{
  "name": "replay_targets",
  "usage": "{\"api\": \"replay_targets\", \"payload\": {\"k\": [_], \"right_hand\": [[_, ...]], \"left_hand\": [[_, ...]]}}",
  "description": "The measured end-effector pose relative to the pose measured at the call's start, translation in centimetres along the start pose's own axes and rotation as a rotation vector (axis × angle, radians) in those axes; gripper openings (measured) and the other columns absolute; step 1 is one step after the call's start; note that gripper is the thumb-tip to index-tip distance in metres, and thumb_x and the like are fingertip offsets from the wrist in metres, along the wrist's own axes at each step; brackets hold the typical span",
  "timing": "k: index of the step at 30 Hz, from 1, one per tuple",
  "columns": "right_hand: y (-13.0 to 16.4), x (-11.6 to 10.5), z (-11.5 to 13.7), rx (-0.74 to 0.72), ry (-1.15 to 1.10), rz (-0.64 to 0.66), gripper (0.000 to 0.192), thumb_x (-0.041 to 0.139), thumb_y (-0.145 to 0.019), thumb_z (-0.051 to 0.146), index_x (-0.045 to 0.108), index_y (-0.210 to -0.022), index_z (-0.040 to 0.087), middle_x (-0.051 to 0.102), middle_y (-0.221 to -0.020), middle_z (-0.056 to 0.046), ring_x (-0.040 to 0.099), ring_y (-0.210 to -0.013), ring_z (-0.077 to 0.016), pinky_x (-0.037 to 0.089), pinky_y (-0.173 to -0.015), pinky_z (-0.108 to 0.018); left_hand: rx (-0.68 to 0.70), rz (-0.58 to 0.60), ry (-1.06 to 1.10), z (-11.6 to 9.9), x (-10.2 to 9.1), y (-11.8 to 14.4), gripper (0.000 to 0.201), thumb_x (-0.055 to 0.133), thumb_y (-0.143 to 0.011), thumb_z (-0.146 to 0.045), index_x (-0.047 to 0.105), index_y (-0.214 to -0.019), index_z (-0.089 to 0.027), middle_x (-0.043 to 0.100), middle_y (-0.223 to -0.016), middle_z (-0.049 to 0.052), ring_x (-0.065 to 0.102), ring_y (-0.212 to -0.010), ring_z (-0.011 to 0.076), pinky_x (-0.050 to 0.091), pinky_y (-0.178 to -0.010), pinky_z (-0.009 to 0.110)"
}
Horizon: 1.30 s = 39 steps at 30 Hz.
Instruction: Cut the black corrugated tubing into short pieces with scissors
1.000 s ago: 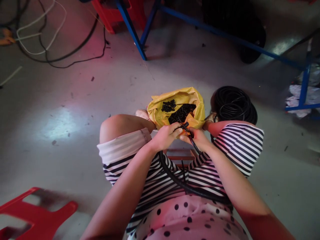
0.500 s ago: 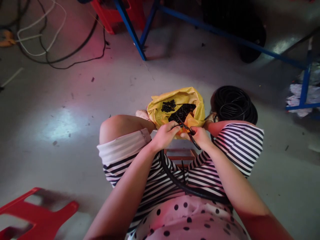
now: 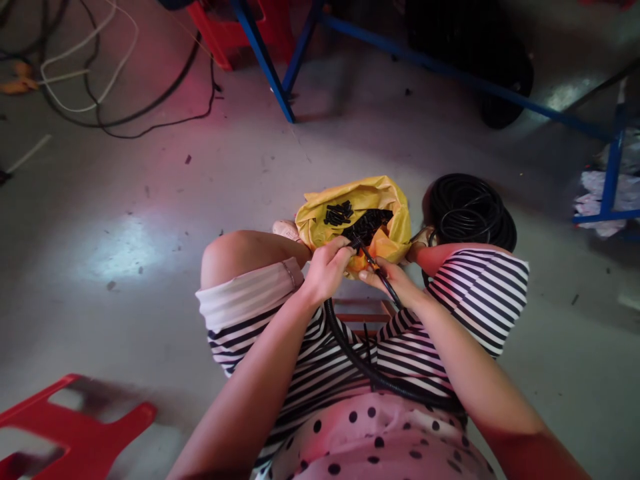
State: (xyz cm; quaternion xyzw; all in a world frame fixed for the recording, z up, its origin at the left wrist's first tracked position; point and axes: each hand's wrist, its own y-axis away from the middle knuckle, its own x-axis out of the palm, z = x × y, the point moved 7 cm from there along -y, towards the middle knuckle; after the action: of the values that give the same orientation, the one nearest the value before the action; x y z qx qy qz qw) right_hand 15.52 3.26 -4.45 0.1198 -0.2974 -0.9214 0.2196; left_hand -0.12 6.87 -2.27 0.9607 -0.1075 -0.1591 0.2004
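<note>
Head view: black tube point(image 3: 350, 347) is being pinched by the closed left hand point(image 3: 327, 270) and gripped with a cutter by the right hand point(image 3: 390, 277) over the yellow bag point(image 3: 320, 220); pieces could be scattered outside it.

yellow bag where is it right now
In the head view the yellow bag sits open on the floor between the person's knees, just beyond both hands, with the coil of black tubing to its right.

Both hands — left hand point(image 3: 327, 268), right hand point(image 3: 389, 277) — on black tubing point(image 3: 360, 363) over yellow bag point(image 3: 395, 217).
</note>
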Motion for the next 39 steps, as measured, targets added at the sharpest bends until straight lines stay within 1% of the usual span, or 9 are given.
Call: {"api": "replay_targets", "payload": {"k": [3, 8, 13, 16, 21, 26, 28, 32, 39], "right_hand": [[0.0, 0.1, 0.1, 0.003, -0.010, 0.012, 0.036, 0.071, -0.081, 0.052, 0.058, -0.092, 0.021, 0.062, -0.085, 0.000, 0.059, -0.083, -0.0186, 0.042, -0.075, -0.028], [-0.1, 0.1, -0.1, 0.006, 0.027, -0.015, 0.034, 0.071, -0.082, 0.050, 0.055, -0.089, 0.021, 0.060, -0.083, 0.001, 0.059, -0.083, -0.0187, 0.042, -0.073, -0.028], [0.0, 0.0, -0.1, 0.035, 0.102, -0.037, 0.037, 0.070, -0.082, 0.054, 0.056, -0.091, 0.021, 0.062, -0.084, 0.000, 0.058, -0.079, -0.0178, 0.041, -0.069, -0.027], [0.0, -0.1, 0.0, 0.035, 0.145, -0.044, 0.039, 0.069, -0.082, 0.056, 0.057, -0.093, 0.021, 0.062, -0.083, 0.000, 0.058, -0.077, -0.0177, 0.040, -0.067, -0.027], [0.1, -0.3, -0.1, 0.043, 0.226, -0.056, 0.040, 0.068, -0.083, 0.059, 0.056, -0.092, 0.022, 0.061, -0.079, 0.001, 0.057, -0.073, -0.0171, 0.041, -0.066, -0.026], [0.1, -0.4, 0.3, 0.042, 0.327, -0.061, 0.041, 0.068, -0.082, 0.060, 0.054, -0.091, 0.022, 0.060, -0.079, 0.000, 0.056, -0.073, -0.0179, 0.039, -0.066, -0.027], [0.2, -0.3, 0.4, 0.042, 0.295, -0.051, 0.042, 0.069, -0.082, 0.060, 0.055, -0.092, 0.022, 0.061, -0.081, 0.000, 0.056, -0.074, -0.0180, 0.039, -0.066, -0.027], [0.2, -0.1, 0.4, 0.040, 0.159, -0.028, 0.041, 0.068, -0.082, 0.058, 0.057, -0.092, 0.021, 0.062, -0.083, 0.000, 0.058, -0.077, -0.0175, 0.040, -0.068, -0.026], [0.0, -0.1, -0.2, 0.023, 0.129, -0.039, 0.040, 0.067, -0.082, 0.059, 0.059, -0.089, 0.021, 0.059, -0.079, 0.000, 0.054, -0.075, -0.0170, 0.039, -0.067, -0.026]], "left_hand": [[0.028, 0.048, 0.041, -0.2, 0.5, 0.0, 0.022, 0.045, -0.088, -0.037, 0.045, -0.071, -0.022, 0.045, -0.061, -0.003, 0.044, -0.059, 0.0132, 0.036, -0.056, 0.026], [0.065, 0.115, 0.001, -0.5, 1.1, 0.3, 0.027, 0.042, -0.096, -0.041, 0.042, -0.076, -0.022, 0.043, -0.064, -0.004, 0.041, -0.058, 0.0122, 0.033, -0.056, 0.026], [0.110, 0.109, -0.097, -0.8, 1.1, 0.3, 0.027, 0.041, -0.097, -0.040, 0.042, -0.077, -0.022, 0.047, -0.070, -0.002, 0.044, -0.065, 0.0134, 0.036, -0.063, 0.028], [0.102, 0.117, -0.150, -0.7, 1.1, 0.3, 0.027, 0.041, -0.098, -0.040, 0.044, -0.078, -0.021, 0.049, -0.070, -0.002, 0.047, -0.066, 0.0142, 0.037, -0.065, 0.028], [0.102, 0.114, -0.195, -0.7, 1.0, 0.2, 0.028, 0.041, -0.097, -0.040, 0.045, -0.077, -0.021, 0.050, -0.069, -0.002, 0.049, -0.066, 0.0146, 0.037, -0.065, 0.028], [0.114, 0.080, -0.216, -1.0, 0.7, 0.2, 0.029, 0.042, -0.096, -0.039, 0.041, -0.073, -0.022, 0.050, -0.067, -0.002, 0.048, -0.063, 0.0140, 0.036, -0.062, 0.027], [0.103, 0.084, -0.208, -1.0, 0.7, 0.3, 0.028, 0.043, -0.096, -0.039, 0.042, -0.074, -0.022, 0.050, -0.066, -0.002, 0.048, -0.062, 0.0139, 0.035, -0.061, 0.027], [0.083, 0.100, -0.188, -1.1, 0.8, 0.3, 0.027, 0.041, -0.097, -0.041, 0.046, -0.079, -0.022, 0.051, -0.066, -0.002, 0.049, -0.061, 0.0144, 0.035, -0.060, 0.027], [0.122, 0.099, -0.269, -0.6, 1.2, 0.2, 0.026, 0.041, -0.097, -0.039, 0.048, -0.079, -0.022, 0.052, -0.068, -0.001, 0.052, -0.068, 0.0159, 0.038, -0.068, 0.028]]}}
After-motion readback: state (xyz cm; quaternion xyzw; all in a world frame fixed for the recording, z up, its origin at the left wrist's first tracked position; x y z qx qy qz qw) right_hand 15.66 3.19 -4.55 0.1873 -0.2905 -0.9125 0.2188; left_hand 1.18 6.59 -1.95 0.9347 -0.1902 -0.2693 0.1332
